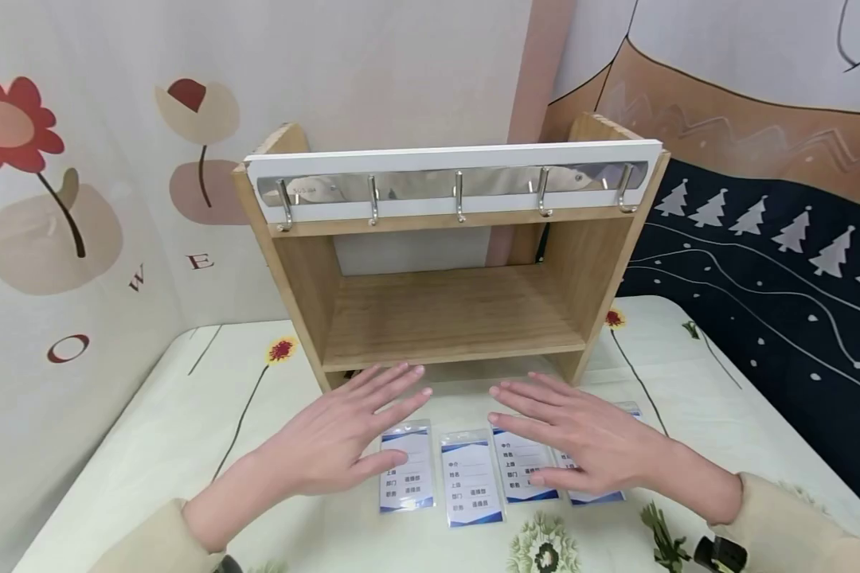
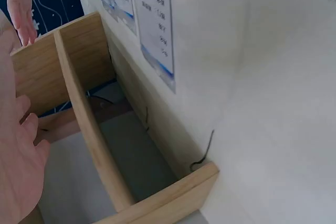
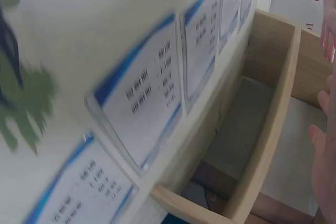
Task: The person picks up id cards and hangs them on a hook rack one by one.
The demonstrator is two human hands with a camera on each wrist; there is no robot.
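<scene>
My left hand point(image 1: 351, 438) hovers palm down with fingers straight, near the shelf's left front edge. On the other side, my right hand point(image 1: 573, 434) is held the same way, fingers extended and pointing inward. Neither holds anything. Below and between them, several plastic-sleeved ID badges point(image 1: 471, 481) with blue-edged cards lie in a row on the cloth; the right hand partly hides those on the right. Behind the hands stands a wooden shelf point(image 1: 451, 314). Across its top front runs a white board with a metal strip and several hooks point(image 1: 459, 199).
A pale flowered cloth point(image 1: 150, 477) covers the surface underneath. Printed curtains point(image 1: 416, 72) hang behind, with a dark tree-patterned one point(image 1: 745, 294) on the right. In the left wrist view, a thin dark line point(image 2: 207, 150) shows near the shelf's wooden edge point(image 2: 173, 195).
</scene>
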